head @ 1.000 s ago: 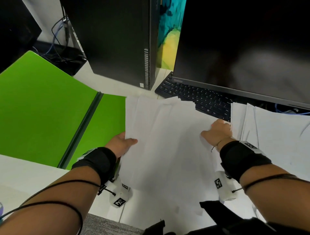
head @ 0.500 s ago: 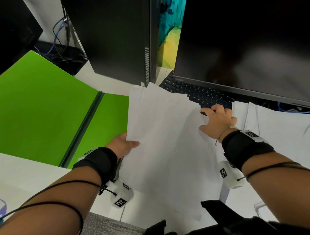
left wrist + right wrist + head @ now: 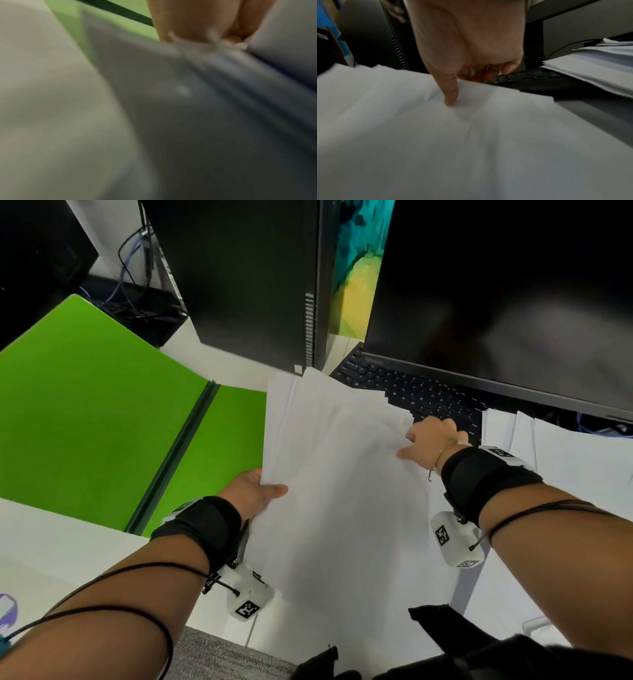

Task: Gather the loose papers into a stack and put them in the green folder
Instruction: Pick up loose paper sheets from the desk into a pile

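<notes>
White loose papers [image 3: 342, 491] sit fanned between our hands: our left hand [image 3: 251, 491] grips their left edge, thumb on top, while our right hand [image 3: 430, 440] pinches the right edge, thumb pressed on the top sheet and fingers curled underneath. They overlap the right flap of the open green folder [image 3: 102, 422] on the worktop [image 3: 61, 549]. Beyond lie a black keyboard [image 3: 411, 395] whose key letters are too small to read, a monitor [image 3: 496, 296], and more papers [image 3: 565, 453]; the wrist tags [image 3: 247, 608] carry only black-and-white square patterns.

no readable words or numbers anywhere. only square black-and-white coded markers on the white wrist camera housings [image 3: 249, 597] (patterns, not letters), keycaps on the black keyboard [image 3: 421, 398] too small and blurred to make out, and a tiny pale sticker on the computer tower [image 3: 298, 368], illegible.
</notes>
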{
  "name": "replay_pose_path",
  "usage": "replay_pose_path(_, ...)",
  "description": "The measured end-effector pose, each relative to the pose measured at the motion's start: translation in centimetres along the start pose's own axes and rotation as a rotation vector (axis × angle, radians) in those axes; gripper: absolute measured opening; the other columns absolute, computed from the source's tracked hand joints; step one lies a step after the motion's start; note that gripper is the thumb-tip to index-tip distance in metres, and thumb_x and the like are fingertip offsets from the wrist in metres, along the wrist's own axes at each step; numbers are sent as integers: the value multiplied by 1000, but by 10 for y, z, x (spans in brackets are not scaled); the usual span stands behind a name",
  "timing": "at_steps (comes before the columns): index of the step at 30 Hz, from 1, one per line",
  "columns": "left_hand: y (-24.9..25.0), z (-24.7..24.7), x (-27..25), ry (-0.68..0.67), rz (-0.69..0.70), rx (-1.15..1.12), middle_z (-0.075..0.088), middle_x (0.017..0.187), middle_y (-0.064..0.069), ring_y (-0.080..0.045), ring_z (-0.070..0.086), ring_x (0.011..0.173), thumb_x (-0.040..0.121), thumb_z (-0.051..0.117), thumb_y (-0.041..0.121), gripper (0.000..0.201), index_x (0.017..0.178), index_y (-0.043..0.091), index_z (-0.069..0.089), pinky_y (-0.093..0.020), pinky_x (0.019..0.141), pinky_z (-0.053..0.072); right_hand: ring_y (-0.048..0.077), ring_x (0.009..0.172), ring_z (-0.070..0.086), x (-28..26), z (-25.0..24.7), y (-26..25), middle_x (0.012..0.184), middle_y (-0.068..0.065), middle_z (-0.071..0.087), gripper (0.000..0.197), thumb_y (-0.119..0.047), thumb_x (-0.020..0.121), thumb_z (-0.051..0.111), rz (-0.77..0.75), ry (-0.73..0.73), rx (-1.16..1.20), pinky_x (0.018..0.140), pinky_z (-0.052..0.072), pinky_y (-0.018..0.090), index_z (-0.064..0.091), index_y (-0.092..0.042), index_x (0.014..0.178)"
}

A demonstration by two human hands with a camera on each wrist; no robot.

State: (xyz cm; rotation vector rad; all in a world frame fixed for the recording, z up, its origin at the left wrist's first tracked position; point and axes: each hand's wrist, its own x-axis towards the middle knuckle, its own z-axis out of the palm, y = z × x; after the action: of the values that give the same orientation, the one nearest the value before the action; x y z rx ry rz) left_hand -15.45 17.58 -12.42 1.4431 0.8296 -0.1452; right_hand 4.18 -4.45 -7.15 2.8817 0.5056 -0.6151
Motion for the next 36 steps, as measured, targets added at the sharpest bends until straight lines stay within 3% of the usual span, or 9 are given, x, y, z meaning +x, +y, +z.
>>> replay_pose_path(5,3,1,-3,-21,20,-17,60,113,-8,3,65,56,89,55,-3,33,121,4,56,-12,60,52,30,118,44,-1,-12,-24,125,7,49,37,-46,87,55,0,252,260,96,40,46,59,-26,117)
replay_pose_path(10,6,2,-9,-20,61,-1,65,108,-6,9,65,60,85,64,8,28,113,11,60,-7,59,51,18,88,53,2,-12,-47,107,5,56,21,-30,90,57,-154,283,509,79,46,31,61,-19,106)
replay_pose_path(12,5,5,-8,-15,72,18,64,107,-6,9,63,57,81,66,-2,37,116,6,59,-7,58,51,17,90,54,2,-10,-49,101,2,56,25,-21,89,60,-225,272,584,86,48,31,59,-18,114)
replay_pose_path(16,2,6,-5,22,66,-14,63,108,-11,6,63,53,79,65,-9,38,113,6,59,-12,58,53,21,104,55,-1,-16,-22,119,7,54,38,-4,83,58,-197,300,561,95,46,33,55,-15,120)
replay_pose_path(20,2,1,0,20,46,-69,61,111,-13,3,64,52,80,60,-13,40,118,0,56,-14,57,53,17,103,48,-25,-4,18,119,1,55,31,-27,79,58,-251,20,-11,94,44,35,57,-25,109)
replay_pose_path(23,2,2,1,31,44,-55,61,107,-11,4,63,50,80,60,-13,38,116,1,57,-13,54,52,20,119,40,-45,21,37,131,-6,44,78,-59,64,69,-217,-120,-161,99,37,39,42,-29,132)
replay_pose_path(27,2,3,0,29,51,-35,63,108,-13,4,63,52,80,61,-12,38,115,1,58,-14,58,53,23,126,33,-42,28,45,140,-4,35,116,-73,47,72,-129,-111,-140,104,32,41,26,-26,142)
replay_pose_path(33,2,5,1,29,46,0,64,107,-14,1,63,55,80,63,-11,36,112,4,60,-17,61,53,22,115,41,-29,24,38,122,-4,54,107,-72,41,75,-115,-114,-167,97,35,40,40,-25,131)
replay_pose_path(36,3,5,0,30,48,13,64,107,-12,-4,64,63,80,62,-9,36,113,6,61,-16,61,53,22,113,39,-30,19,35,126,-6,49,106,-73,40,75,-179,-76,-219,94,35,40,41,-30,131)
